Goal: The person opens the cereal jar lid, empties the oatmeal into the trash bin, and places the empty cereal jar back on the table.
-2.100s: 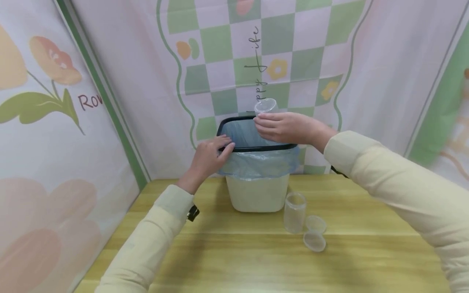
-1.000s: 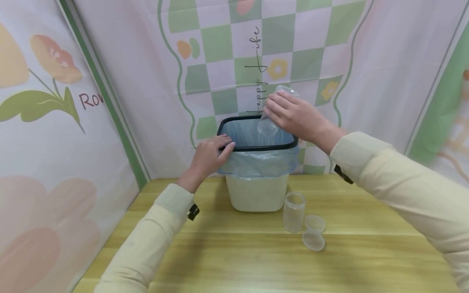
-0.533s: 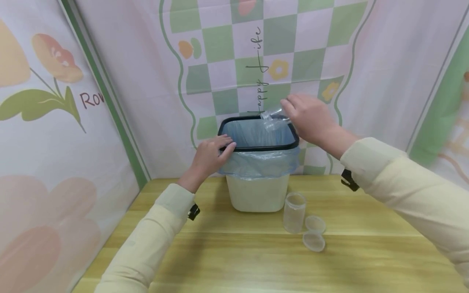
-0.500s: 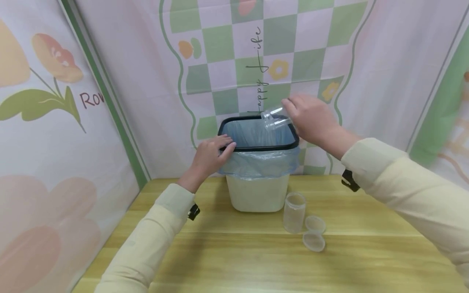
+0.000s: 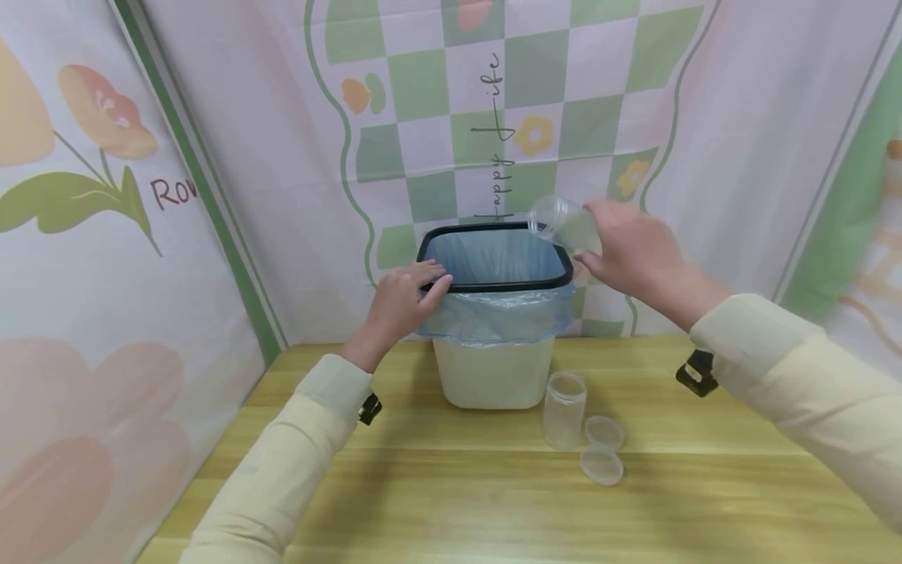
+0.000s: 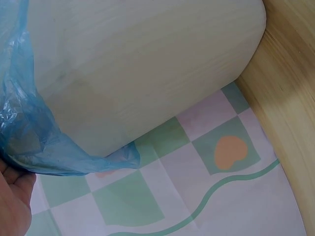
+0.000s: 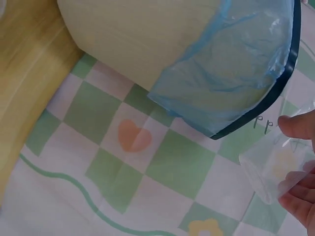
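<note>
A cream trash bin point(image 5: 496, 372) with a black rim and a blue plastic liner point(image 5: 503, 313) stands upright at the table's back. My left hand point(image 5: 407, 299) holds its front left rim, the thumb at the front; the liner partly hides the fingertips in the left wrist view. Tilted in my right hand point(image 5: 634, 247) is a clear plastic jar point(image 5: 574, 225), no lid on it. Its ringed mouth points left over the bin's right rim, and I see no contents. A second clear jar point(image 5: 564, 411) stands upright in front of the bin, with two clear lids point(image 5: 602, 465) beside it.
The wood-grain table point(image 5: 451, 501) extends in front of the bin. Behind it hangs a checked fabric backdrop point(image 5: 539, 70), close to the bin's back. Another printed curtain point(image 5: 84, 258) closes off the left side.
My right hand has turned the jar from upright to bottom-up over the bin, then tilted it sideways and shifted right. The left hand, bin, standing jar and lids have stayed put.
</note>
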Tool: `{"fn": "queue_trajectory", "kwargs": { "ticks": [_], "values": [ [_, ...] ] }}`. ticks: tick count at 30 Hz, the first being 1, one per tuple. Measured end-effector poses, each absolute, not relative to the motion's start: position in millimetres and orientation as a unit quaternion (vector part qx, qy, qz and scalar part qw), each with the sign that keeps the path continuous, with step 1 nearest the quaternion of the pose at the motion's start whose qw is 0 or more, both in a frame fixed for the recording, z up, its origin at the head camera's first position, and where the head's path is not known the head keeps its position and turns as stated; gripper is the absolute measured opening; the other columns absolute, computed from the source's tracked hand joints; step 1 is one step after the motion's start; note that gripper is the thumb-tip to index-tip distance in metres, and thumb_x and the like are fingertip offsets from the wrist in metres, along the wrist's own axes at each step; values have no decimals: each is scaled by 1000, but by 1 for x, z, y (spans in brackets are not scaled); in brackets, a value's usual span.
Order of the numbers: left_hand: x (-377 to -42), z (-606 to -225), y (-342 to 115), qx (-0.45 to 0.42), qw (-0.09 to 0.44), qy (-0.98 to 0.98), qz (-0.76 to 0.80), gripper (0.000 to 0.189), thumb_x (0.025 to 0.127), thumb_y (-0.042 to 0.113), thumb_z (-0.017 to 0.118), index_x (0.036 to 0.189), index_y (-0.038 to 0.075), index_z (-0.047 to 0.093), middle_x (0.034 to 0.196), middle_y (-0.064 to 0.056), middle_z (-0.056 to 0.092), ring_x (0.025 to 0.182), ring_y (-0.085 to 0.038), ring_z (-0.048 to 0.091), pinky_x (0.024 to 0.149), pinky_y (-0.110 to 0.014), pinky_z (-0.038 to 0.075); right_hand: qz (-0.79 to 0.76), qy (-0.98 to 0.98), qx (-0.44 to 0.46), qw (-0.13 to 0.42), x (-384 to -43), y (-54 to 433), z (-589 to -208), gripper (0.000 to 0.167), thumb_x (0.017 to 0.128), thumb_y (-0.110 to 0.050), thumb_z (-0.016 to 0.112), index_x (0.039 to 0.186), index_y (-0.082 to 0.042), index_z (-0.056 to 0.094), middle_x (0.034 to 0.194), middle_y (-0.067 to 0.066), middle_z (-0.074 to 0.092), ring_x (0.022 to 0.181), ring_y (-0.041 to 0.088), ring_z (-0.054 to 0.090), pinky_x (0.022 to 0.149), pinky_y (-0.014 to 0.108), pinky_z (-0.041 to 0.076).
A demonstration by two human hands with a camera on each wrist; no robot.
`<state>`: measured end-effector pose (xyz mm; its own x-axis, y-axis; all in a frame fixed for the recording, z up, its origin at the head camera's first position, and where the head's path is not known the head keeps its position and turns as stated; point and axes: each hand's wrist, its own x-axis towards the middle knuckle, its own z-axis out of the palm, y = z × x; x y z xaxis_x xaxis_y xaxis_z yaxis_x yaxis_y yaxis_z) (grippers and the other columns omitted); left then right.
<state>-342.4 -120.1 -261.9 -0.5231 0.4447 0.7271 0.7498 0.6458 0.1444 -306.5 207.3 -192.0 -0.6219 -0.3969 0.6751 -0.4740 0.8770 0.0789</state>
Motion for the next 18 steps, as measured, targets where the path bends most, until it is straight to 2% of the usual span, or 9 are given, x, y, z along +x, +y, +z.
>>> {"fn": "queue_trajectory", "kwargs": {
  "ticks": [5,11,18],
  "values": [
    [-343,-262,-121,-355,336,-843,-227,32,98,26,57,112,2,72,110,-12,70,114,-23,61,100,-38,45,96,-904,224,351,-300,219,-207,64,77,-17,82,124,12,50,109,31,59,85,44,59,65,59,50],
    [-343,-262,-121,-356,340,-841,-223,31,98,26,58,111,2,72,109,-12,70,114,-24,62,100,-38,45,162,-909,193,331,-292,233,-225,57,77,-14,81,117,13,51,101,30,59,82,43,58,67,58,48],
    [-343,-263,-121,-360,347,-837,-222,31,97,26,58,110,2,73,108,-12,71,113,-24,62,99,-39,46,225,-919,155,283,-284,247,-246,59,80,-20,80,119,13,49,104,30,57,90,45,56,74,58,47]
  ]
}}
